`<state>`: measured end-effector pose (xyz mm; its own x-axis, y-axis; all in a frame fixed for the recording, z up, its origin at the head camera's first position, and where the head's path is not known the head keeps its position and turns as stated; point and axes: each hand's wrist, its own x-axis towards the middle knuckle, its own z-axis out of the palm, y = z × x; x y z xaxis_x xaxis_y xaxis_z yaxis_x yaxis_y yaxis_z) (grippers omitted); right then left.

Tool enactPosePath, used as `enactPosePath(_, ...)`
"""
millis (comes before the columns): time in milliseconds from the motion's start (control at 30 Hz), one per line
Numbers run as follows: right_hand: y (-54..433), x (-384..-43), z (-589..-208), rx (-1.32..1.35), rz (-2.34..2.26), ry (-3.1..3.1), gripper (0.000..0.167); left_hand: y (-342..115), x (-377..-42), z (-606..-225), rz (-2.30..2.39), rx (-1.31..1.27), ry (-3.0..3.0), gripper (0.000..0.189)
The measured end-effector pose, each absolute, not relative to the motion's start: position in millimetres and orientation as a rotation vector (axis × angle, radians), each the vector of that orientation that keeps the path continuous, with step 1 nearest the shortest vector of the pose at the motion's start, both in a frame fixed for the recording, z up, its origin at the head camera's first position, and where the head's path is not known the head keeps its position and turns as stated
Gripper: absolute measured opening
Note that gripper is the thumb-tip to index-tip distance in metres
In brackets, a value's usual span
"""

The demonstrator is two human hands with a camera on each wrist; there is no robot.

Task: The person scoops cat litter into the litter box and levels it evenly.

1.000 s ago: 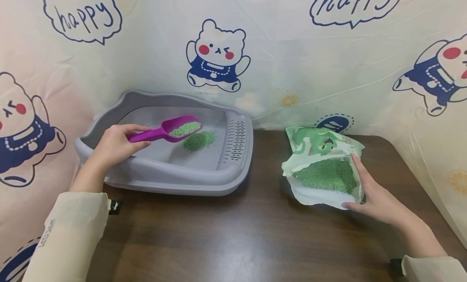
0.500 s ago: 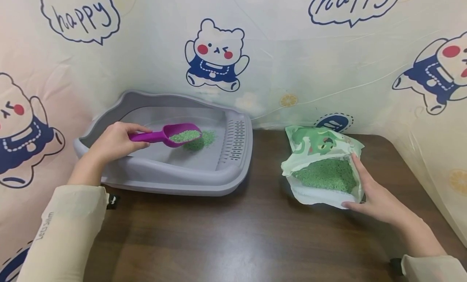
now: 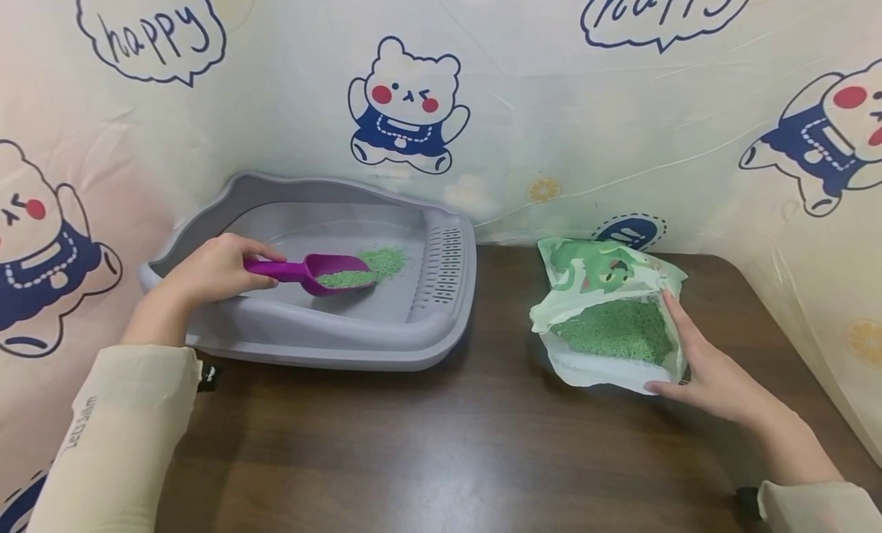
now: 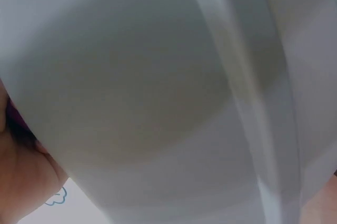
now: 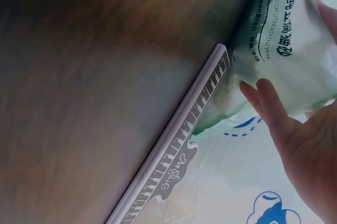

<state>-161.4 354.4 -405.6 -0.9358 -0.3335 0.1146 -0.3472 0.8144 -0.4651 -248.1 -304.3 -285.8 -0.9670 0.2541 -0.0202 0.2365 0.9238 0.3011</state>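
Note:
My left hand (image 3: 215, 269) grips the handle of a purple scoop (image 3: 336, 259), which holds green pellets and is tilted low inside a grey litter box (image 3: 331, 340). A small pile of green cat litter (image 3: 386, 262) lies on the box floor at the scoop's tip. On the right, my right hand (image 3: 720, 380) holds the right side of an opened cat litter bag (image 3: 592, 371), its thumb at the front lip. Several of its fingers (image 5: 271, 100) lie along the bag's outside in the right wrist view. The left wrist view is mostly grey box wall (image 4: 137, 103).
Both the box and the bag stand on a dark brown wooden table (image 3: 441, 449). A cartoon-printed curtain (image 3: 510, 119) hangs close behind. In the right wrist view, a strip printed with piano keys (image 5: 181, 137) shows beside the bag.
My left hand has lowered and tipped the scoop, which has come down toward the box floor beside the litter pile. My right hand and the bag have stayed in place.

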Motion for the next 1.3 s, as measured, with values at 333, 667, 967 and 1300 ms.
enactPosePath(333,354.3,-160.9,-404.8,0.534,0.784,-2.970,0.133,-302.1,-248.4,-278.3,0.418,0.393,3.004,0.035)
enactPosePath(667,354.0,-160.6,-404.7,0.535,0.786,-2.966,0.132,-303.2,-245.3,-272.6,0.398,0.382,3.014,0.035)
enactPosePath(967,356.0,-159.8,-405.6,0.533,0.791,-2.968,0.133,-306.0,-242.4,-264.0,0.416,0.344,3.018,0.037)
enactPosePath(1300,355.6,-160.1,-404.9,0.536,0.794,-2.971,0.133,-306.4,-243.4,-254.4,0.387,0.362,3.010,0.036)
